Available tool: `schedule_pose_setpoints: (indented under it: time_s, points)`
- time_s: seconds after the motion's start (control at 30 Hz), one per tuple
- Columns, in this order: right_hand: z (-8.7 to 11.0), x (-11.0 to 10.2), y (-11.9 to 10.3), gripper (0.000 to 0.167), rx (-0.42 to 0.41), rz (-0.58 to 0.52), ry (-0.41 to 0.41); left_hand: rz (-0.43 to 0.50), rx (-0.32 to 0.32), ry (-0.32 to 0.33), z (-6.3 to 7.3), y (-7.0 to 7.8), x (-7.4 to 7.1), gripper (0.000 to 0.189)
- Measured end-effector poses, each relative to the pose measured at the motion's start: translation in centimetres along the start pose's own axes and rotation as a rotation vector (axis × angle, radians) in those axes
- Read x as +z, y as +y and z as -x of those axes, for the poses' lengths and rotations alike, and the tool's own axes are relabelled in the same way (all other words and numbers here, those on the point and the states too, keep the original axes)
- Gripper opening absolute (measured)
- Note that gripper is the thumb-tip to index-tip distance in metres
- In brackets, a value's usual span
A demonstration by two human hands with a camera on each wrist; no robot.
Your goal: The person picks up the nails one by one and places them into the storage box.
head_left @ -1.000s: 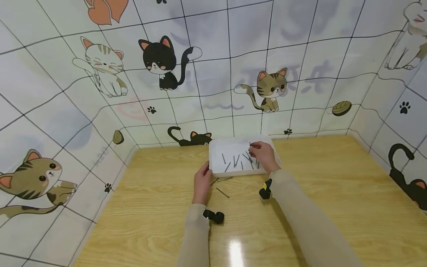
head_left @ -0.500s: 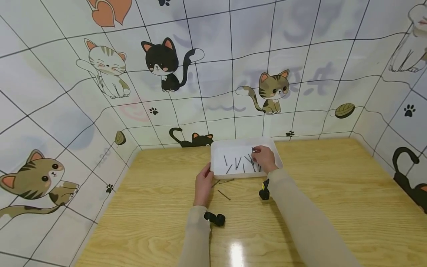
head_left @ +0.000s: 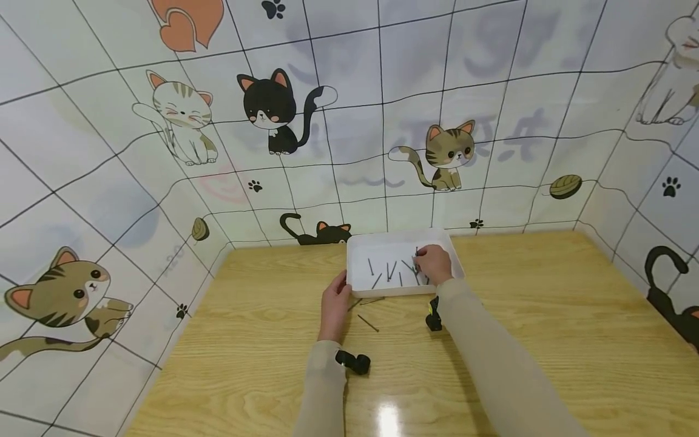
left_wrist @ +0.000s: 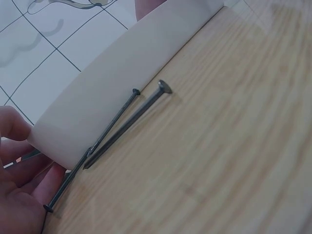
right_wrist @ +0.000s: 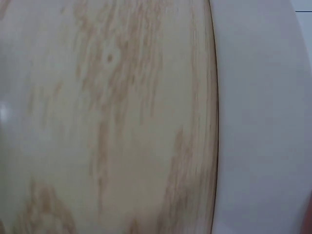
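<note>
A shallow white tray (head_left: 401,291) stands on the table, with several dark nails (head_left: 388,271) scattered inside it. My left hand (head_left: 334,308) holds the tray's near left corner; in the left wrist view its thumb and fingers (left_wrist: 14,124) bend around the corner. A dark piece shows between those fingers, partly hidden. Over the right part of the tray, my right hand (head_left: 435,265) pinches a nail (head_left: 417,250) that points upward; its lower part is hidden. More nails lie under and beside this hand. In the right wrist view, only a sliver of that hand (right_wrist: 307,219) shows.
In front of the tray, loose nails lie on the wooden table (head_left: 262,315), one of them apart from the others (head_left: 368,323). In the left wrist view a large-headed nail (left_wrist: 127,126) lies along the tray wall. A wall covering with cats (head_left: 349,182) encloses the table's back and sides.
The head view has tilted slightly, so the scene sits lower. My right hand has lowered a little toward the tray floor with the nail. The left hand stays at the corner.
</note>
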State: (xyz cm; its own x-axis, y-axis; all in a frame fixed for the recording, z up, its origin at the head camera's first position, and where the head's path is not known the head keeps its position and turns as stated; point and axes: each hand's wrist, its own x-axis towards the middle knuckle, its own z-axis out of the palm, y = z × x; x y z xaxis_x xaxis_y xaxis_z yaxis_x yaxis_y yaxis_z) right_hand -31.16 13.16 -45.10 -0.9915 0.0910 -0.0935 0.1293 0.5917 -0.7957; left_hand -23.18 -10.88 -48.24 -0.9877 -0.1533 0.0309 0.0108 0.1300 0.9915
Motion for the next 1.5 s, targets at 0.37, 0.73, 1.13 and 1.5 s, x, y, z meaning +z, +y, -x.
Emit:
schedule_pose_setpoints:
  time_s: [0.37, 0.73, 1.13, 1.5]
  points:
    - [0.1, -0.4, -0.5, 0.022, 0.001, 0.166, -0.009, -0.001, 0.0, -0.011, -0.1, 0.0, 0.0, 0.041]
    - [0.1, -0.4, -1.0, 0.019, -0.039, 0.222, -0.004, -0.001, 0.029, -0.005, 0.1, 0.2, 0.0, 0.041]
    - [-0.9, 0.1, -0.1, 0.018, -0.076, 0.266, -0.014, 0.001, 0.025, 0.002, 0.1, 0.1, 0.1, 0.041]
    - [-0.1, -0.4, -0.8, 0.023, -0.105, 0.208, -0.029, 0.011, 0.028, 0.004, -0.1, -0.2, 0.1, 0.041]
